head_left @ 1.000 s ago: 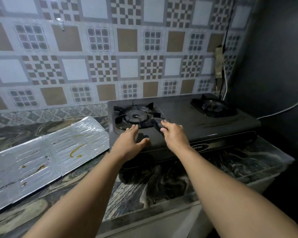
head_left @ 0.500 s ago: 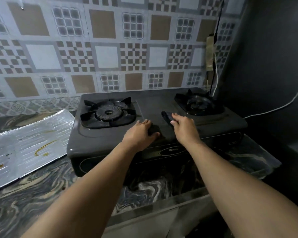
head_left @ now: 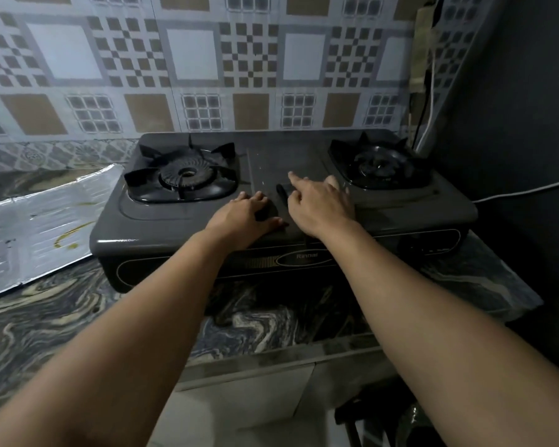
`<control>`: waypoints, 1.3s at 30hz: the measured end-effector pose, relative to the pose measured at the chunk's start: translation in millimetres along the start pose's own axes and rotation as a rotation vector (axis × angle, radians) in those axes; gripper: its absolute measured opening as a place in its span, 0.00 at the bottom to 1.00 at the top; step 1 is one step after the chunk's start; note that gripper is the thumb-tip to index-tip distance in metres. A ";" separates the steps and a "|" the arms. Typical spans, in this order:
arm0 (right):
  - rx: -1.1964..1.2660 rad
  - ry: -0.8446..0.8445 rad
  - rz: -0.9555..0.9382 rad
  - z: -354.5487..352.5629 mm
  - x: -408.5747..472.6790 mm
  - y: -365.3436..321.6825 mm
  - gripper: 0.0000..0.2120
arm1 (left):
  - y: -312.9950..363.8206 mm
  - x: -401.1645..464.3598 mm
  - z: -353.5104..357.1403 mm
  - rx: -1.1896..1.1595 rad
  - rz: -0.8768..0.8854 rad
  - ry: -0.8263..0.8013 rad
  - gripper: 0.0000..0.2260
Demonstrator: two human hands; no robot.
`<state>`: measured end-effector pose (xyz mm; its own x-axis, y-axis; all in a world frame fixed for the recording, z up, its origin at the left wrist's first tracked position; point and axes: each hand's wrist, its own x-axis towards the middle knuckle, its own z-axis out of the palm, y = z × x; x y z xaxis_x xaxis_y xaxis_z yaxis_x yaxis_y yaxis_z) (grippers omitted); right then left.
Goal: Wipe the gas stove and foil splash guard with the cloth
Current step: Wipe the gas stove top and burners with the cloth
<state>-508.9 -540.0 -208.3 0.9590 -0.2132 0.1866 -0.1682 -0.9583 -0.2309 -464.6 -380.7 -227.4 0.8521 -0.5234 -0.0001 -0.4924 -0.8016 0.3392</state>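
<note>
The room is dim, and the right wall (head_left: 513, 124) sinks into shadow. Soft light glints off the foil sheet (head_left: 39, 227) and the stove's (head_left: 188, 227) front left edge. Tile lines bow outward; forearms look stretched and soft.

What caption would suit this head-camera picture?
Both hands, left and right, press a dark cloth onto the stove between its burners; stained foil guard lies left.

Foil splash guard (head_left: 36, 227) lies left of the gas stove (head_left: 281, 201) on the counter (head_left: 62, 317).
</note>
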 end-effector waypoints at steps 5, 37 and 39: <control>0.063 -0.223 -0.226 12.7 7.2 22.6 0.25 | -2.6 2.0 3.5 -0.026 -0.024 0.018 0.32; -0.082 -0.053 0.114 0.8 -21.2 138.9 0.28 | -5.5 2.0 18.7 0.161 0.008 0.038 0.32; -0.095 -0.057 0.131 -2.6 -19.7 150.2 0.28 | -4.1 1.8 19.7 0.168 0.002 0.046 0.32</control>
<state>-553.7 -680.2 -244.2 0.9383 -0.3291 0.1058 -0.3110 -0.9373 -0.1575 -464.5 -384.0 -247.4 0.8563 -0.5145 0.0448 -0.5137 -0.8395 0.1774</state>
